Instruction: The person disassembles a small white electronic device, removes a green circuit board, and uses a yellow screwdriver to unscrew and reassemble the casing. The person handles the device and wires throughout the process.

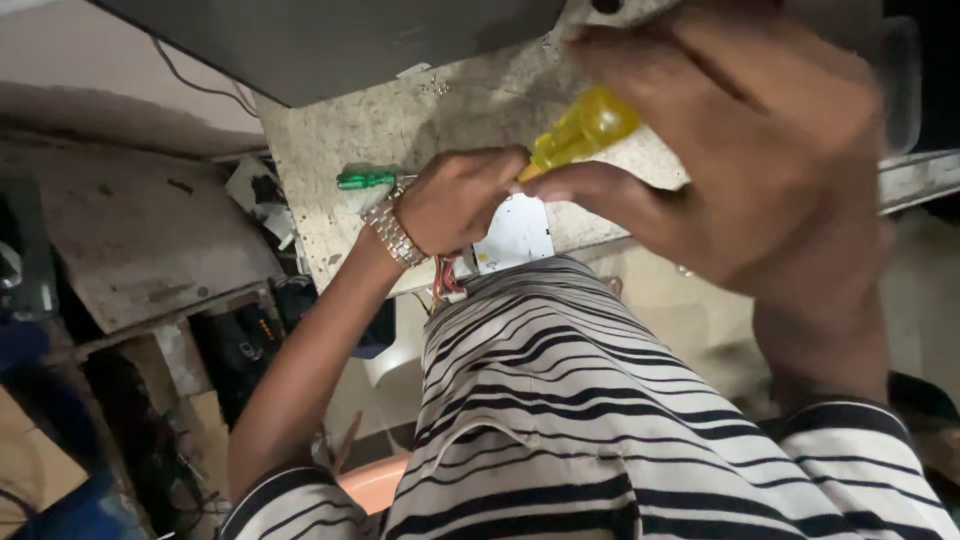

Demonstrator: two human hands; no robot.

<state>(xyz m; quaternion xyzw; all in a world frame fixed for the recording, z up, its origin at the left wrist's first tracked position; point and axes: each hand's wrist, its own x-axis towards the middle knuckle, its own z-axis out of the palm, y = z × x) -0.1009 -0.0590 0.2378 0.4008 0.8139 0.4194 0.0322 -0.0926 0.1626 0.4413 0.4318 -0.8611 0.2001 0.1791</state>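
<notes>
The right hand [770, 170] is blurred and close to the lens, its fingers curled about the yellow-handled screwdriver [585, 128]; the thumb and forefinger seem to pinch the handle's lower end, at about 11 o'clock from the palm. The left hand [462, 200] is closed into a loose fist, fingers pressed together over the white board [515, 235] that lies at its 4 o'clock, on the near edge of the speckled worktop [400, 120]. A metal wristwatch [392, 232] sits at its 8 o'clock. By my judgement, the step in hand is driving or loosening a fastener on the board; the tip is hidden. The next move calls for the left hand bracing the board firmly.

Counted: two screwdrivers, the yellow one and a green-handled screwdriver [366, 180] lying at 9 o'clock of the left hand; one board; some red wires [446, 280] beneath it.
</notes>
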